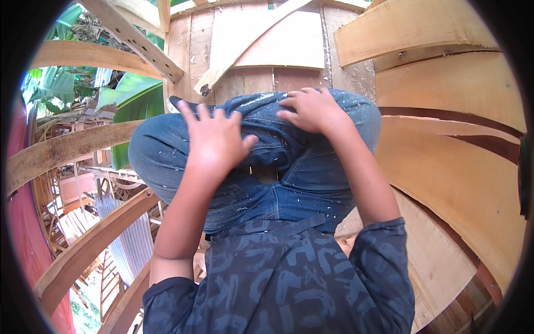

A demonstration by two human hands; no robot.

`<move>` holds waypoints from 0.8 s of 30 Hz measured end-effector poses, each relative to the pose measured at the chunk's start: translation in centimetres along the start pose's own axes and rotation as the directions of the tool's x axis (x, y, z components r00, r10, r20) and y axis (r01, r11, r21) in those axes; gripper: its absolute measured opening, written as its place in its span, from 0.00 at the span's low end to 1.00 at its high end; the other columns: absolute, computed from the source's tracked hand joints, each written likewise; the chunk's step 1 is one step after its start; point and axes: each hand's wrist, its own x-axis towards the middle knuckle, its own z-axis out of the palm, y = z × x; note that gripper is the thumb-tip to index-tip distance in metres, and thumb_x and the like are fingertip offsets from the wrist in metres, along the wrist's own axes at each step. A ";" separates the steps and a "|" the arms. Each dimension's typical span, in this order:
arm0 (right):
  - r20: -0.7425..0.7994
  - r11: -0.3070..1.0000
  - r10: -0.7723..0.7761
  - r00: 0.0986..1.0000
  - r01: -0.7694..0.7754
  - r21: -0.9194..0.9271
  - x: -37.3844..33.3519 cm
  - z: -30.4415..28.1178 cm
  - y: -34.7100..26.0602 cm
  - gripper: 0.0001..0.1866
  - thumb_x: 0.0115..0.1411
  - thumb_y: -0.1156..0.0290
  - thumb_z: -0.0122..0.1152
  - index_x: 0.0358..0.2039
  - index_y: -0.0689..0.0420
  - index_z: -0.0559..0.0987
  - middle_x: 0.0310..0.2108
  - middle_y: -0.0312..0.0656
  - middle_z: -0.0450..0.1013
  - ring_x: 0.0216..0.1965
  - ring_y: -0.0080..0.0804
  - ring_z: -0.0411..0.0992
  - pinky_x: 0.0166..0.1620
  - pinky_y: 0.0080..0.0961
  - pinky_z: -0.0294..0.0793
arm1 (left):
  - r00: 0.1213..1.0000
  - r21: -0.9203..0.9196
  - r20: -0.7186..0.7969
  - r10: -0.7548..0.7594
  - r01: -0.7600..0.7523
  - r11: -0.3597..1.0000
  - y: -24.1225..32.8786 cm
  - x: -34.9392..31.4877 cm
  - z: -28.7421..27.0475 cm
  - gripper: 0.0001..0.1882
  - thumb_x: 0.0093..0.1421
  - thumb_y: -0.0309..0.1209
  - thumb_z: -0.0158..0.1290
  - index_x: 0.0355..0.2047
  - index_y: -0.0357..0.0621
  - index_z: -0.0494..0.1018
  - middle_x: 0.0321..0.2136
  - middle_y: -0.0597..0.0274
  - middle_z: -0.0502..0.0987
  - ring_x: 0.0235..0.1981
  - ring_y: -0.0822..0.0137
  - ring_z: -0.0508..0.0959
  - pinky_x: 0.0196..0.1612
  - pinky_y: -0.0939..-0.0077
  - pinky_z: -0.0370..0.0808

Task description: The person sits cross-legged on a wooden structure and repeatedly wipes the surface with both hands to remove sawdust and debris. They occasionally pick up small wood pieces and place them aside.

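Observation:
I sit cross-legged on a plank floor in blue jeans [161, 147] flecked with pale wood shavings. My left hand [214, 133] is over my left leg, its fingers spread and nothing in it. Across from it, my right hand [312, 110] rests on the other leg near the knee, fingers apart and bent a little, also holding nothing. Just beyond my legs lies a long narrow strip of pale wood [245, 55], slanting up to the right. Its near end has a dark knot or hole. Under it is a wide pale board [295, 44].
Curved wooden ribs [78, 147] stand along my left, with gaps between them. Wide planks [450, 167] wall the right side. A beam with holes [133, 39] leans in at the far left. Beyond the ribs are banana leaves [133, 92] and a corrugated metal sheet [125, 234].

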 end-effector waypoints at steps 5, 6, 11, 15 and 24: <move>0.161 0.925 0.369 0.915 -0.345 -0.159 4.6 0.3 0.2 0.31 0.62 0.38 0.47 0.53 0.47 0.79 0.50 0.47 0.77 0.53 0.44 0.74 0.56 0.47 0.68 | 0.861 -0.320 0.400 0.313 -0.188 0.928 2.0 3.3 -1.0 0.28 0.62 0.56 0.47 0.48 0.47 0.76 0.44 0.51 0.80 0.47 0.52 0.79 0.50 0.50 0.71; 0.180 0.912 0.404 0.897 -0.379 -0.158 6.0 0.6 -0.4 0.31 0.62 0.38 0.48 0.53 0.48 0.78 0.50 0.47 0.77 0.53 0.44 0.74 0.56 0.47 0.68 | 0.772 -0.592 0.301 0.560 -0.309 0.744 2.9 2.7 -0.3 0.27 0.62 0.55 0.47 0.49 0.48 0.75 0.44 0.50 0.80 0.48 0.50 0.78 0.53 0.47 0.68; 0.244 0.992 0.128 0.961 -0.120 -0.046 6.9 2.8 -1.0 0.40 0.56 0.31 0.51 0.56 0.50 0.76 0.54 0.48 0.74 0.57 0.45 0.71 0.59 0.49 0.66 | 0.951 -0.366 0.092 0.295 -0.243 0.898 2.4 -2.8 -4.4 0.26 0.60 0.50 0.53 0.52 0.47 0.74 0.50 0.51 0.74 0.59 0.51 0.68 0.67 0.40 0.46; 0.198 1.000 0.018 0.980 -0.012 -0.027 8.2 1.3 -4.0 0.32 0.60 0.41 0.52 0.56 0.52 0.76 0.51 0.51 0.75 0.54 0.46 0.73 0.57 0.44 0.69 | 0.984 -0.156 0.142 -0.109 0.131 0.979 -1.9 -3.2 -5.2 0.22 0.60 0.50 0.52 0.47 0.48 0.77 0.44 0.52 0.77 0.53 0.50 0.73 0.63 0.40 0.54; 0.323 0.970 0.151 0.934 -0.202 0.132 11.7 1.8 -3.1 0.30 0.61 0.44 0.54 0.55 0.53 0.77 0.53 0.50 0.74 0.56 0.47 0.71 0.58 0.42 0.69 | 0.808 -0.602 0.177 0.562 -0.363 0.711 7.5 -0.6 0.4 0.29 0.60 0.54 0.50 0.52 0.45 0.73 0.51 0.46 0.73 0.56 0.47 0.70 0.60 0.51 0.61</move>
